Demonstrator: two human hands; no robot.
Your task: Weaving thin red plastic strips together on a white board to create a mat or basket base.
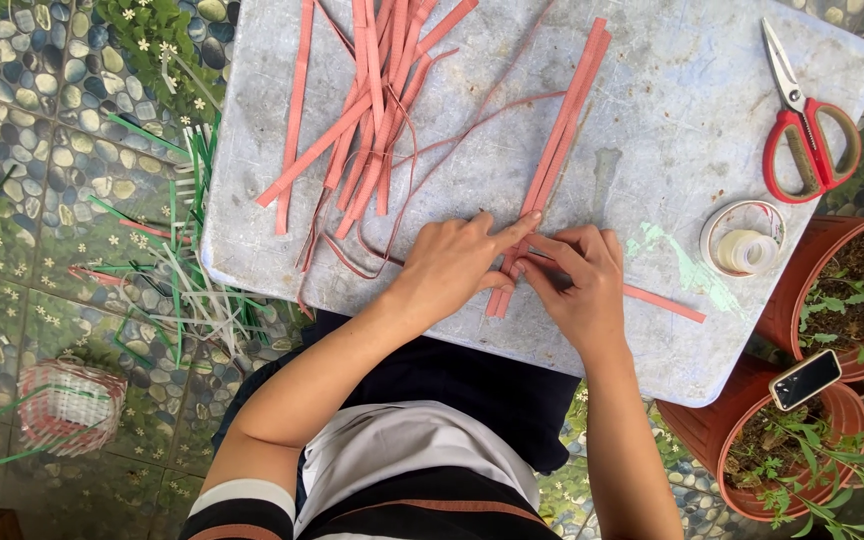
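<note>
Both hands meet on the grey board (652, 130): left hand (457, 262), forefinger stretched, presses the pink strips (552, 165) flat, while right hand (577, 280) pinches them just beside it (fingers curled). Red scissors (807, 125) and tape roll (744, 240) lie at the board's right side.

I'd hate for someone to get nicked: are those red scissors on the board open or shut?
Shut. The red-handled scissors lie flat at the board's far right corner, blades together in one point and the two handle loops touching, away from both hands.
</note>
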